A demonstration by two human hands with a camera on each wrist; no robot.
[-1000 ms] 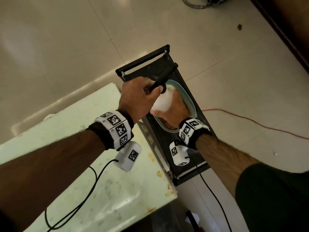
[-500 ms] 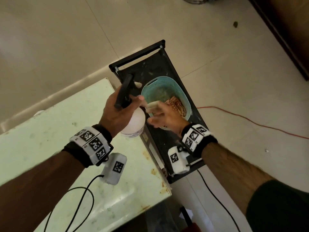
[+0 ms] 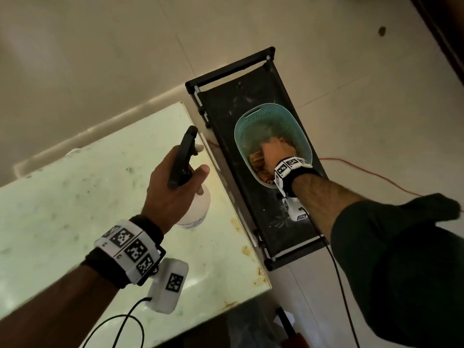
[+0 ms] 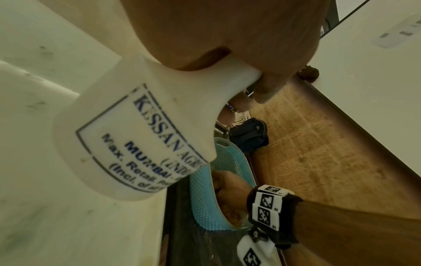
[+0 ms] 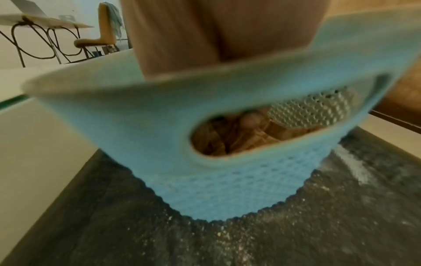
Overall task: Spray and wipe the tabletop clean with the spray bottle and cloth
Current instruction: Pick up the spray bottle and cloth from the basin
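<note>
My left hand [image 3: 173, 187] grips a white spray bottle [image 3: 195, 209] by its neck under the black trigger head [image 3: 183, 156]. It holds the bottle above the right edge of the pale green, stained tabletop [image 3: 75, 197]. The left wrist view shows the bottle's [image 4: 136, 144] printed label up close. My right hand [image 3: 272, 151] reaches down into a teal basket [image 3: 241, 126] on a black cart [image 3: 226, 109]. A brown cloth [image 3: 256, 159] lies in that basket. Through the basket's [image 5: 136, 126] handle hole a fingertip [image 5: 249, 119] shows among the cloth [image 5: 227, 140] folds; the grip itself is hidden.
The cart stands tight against the table's right side, on a tiled floor. A red wire [image 3: 376, 177] runs across the floor to the right. Rust marks [image 3: 246, 249] dot the table's right edge. Black cables [image 3: 120, 322] trail from both wrist cameras.
My left hand has carried the spray bottle leftward from over the basket to above the table. My right hand let go of the bottle and dropped into the basket onto the cloth.
</note>
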